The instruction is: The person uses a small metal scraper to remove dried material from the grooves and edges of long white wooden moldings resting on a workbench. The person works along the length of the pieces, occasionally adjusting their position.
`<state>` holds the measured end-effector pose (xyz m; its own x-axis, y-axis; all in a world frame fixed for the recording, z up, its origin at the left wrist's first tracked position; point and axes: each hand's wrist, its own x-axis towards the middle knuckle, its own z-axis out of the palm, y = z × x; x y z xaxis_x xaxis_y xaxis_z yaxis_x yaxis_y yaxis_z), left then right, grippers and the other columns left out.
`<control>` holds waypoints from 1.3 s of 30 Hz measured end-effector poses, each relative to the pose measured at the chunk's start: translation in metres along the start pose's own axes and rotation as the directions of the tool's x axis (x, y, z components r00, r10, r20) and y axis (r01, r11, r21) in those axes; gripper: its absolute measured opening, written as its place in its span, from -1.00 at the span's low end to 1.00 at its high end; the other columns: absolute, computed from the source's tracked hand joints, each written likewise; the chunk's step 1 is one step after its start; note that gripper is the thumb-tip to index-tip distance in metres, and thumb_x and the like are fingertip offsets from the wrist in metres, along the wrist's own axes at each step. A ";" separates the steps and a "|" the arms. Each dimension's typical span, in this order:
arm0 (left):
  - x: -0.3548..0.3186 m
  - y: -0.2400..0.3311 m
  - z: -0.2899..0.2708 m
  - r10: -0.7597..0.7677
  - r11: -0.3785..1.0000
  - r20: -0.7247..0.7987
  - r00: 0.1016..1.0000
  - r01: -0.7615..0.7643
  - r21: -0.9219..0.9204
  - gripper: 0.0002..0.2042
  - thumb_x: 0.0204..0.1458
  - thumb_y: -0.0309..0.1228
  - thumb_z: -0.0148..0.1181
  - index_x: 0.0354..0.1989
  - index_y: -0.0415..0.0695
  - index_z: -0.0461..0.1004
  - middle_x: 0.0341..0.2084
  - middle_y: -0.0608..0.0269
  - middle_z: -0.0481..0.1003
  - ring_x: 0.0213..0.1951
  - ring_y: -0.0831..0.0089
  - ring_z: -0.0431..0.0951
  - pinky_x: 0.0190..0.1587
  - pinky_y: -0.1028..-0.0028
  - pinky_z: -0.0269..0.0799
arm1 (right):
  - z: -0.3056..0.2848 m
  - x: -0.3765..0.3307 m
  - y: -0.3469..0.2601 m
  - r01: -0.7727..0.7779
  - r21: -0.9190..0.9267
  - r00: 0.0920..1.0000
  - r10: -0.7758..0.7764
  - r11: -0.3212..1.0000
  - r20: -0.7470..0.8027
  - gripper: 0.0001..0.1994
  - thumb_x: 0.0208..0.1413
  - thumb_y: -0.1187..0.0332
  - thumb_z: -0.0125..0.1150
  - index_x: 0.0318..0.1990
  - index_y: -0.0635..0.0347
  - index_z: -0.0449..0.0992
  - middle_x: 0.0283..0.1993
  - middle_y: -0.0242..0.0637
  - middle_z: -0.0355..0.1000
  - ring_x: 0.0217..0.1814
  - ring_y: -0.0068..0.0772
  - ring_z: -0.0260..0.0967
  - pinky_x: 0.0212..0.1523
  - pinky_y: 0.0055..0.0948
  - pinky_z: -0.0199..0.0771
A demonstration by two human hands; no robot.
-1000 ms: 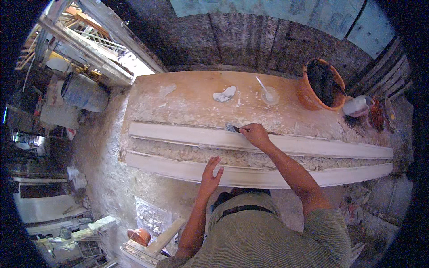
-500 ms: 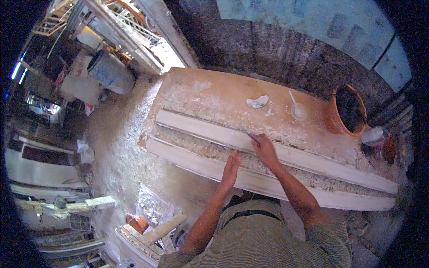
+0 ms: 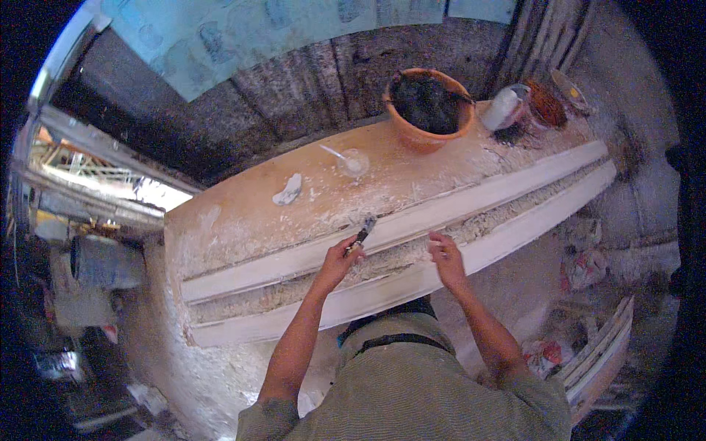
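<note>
Scraper (image 3: pixel 362 236): clamped in left hand (image 3: pixel 340 260), blade at upper board (image 3: pixel 441 212)
Right hand (image 3: pixel 446 259): half-open, fingers loosely bent, near lower board (image 3: pixel 515 234)

I stand in a rough workshop: a white-spattered wooden workbench (image 3: pixel 246 191), two long white moldings (image 3: pixel 456 208), an orange bucket (image 3: pixel 426 141), a grimy wall (image 3: pixel 301 81).

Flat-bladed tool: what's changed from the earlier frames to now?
The flat-bladed tool has switched hands: the right hand let it go and now looks empty, over the gap between the strips; the left hand, empty before, now holds it. The camera view has also swung round. Unchanged: two long white strips, orange bucket, cup and white blob on the table.
</note>
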<state>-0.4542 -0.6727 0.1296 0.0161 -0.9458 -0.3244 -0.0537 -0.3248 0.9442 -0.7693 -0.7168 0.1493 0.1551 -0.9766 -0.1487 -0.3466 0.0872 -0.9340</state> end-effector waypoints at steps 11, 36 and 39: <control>0.120 0.022 0.050 0.140 0.737 0.133 0.981 -0.192 0.647 -0.66 0.20 -0.22 0.12 -0.09 -0.27 0.62 -0.35 -0.26 0.61 -0.25 -0.13 0.65 -0.07 0.07 0.54 | -0.060 -0.045 0.048 -0.241 0.074 0.955 0.250 0.968 -0.158 -0.69 0.36 0.22 0.19 0.15 0.11 0.55 0.03 -0.26 0.51 -0.15 -0.43 0.55 -0.22 -0.39 0.63; 0.279 0.074 0.317 0.045 0.669 0.254 0.966 -0.217 0.711 -0.71 0.21 -0.30 0.08 -0.14 -0.29 0.58 -0.25 -0.36 0.56 -0.14 -0.30 0.59 0.02 -0.08 0.49 | -0.223 0.060 0.073 -0.127 -0.061 0.992 0.125 0.990 -0.028 -0.81 0.31 0.36 0.21 0.01 0.13 0.64 -0.03 -0.21 0.52 -0.09 -0.34 0.52 -0.16 -0.40 0.60; 0.273 0.083 0.308 0.027 0.663 0.218 0.976 -0.180 0.726 -0.69 0.22 -0.28 0.10 -0.06 -0.25 0.60 -0.22 -0.37 0.57 -0.11 -0.28 0.59 0.05 -0.03 0.50 | -0.247 0.067 0.074 -0.085 -0.099 0.995 0.080 0.991 -0.056 -0.81 0.32 0.37 0.20 0.01 0.13 0.64 -0.02 -0.22 0.52 -0.10 -0.36 0.51 -0.18 -0.43 0.57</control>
<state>-0.7615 -0.9577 0.1022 -0.2030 -0.9312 -0.3029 -0.7635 -0.0432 0.6444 -1.0132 -0.8248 0.1505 0.0751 -0.9760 -0.2046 -0.4484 0.1502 -0.8811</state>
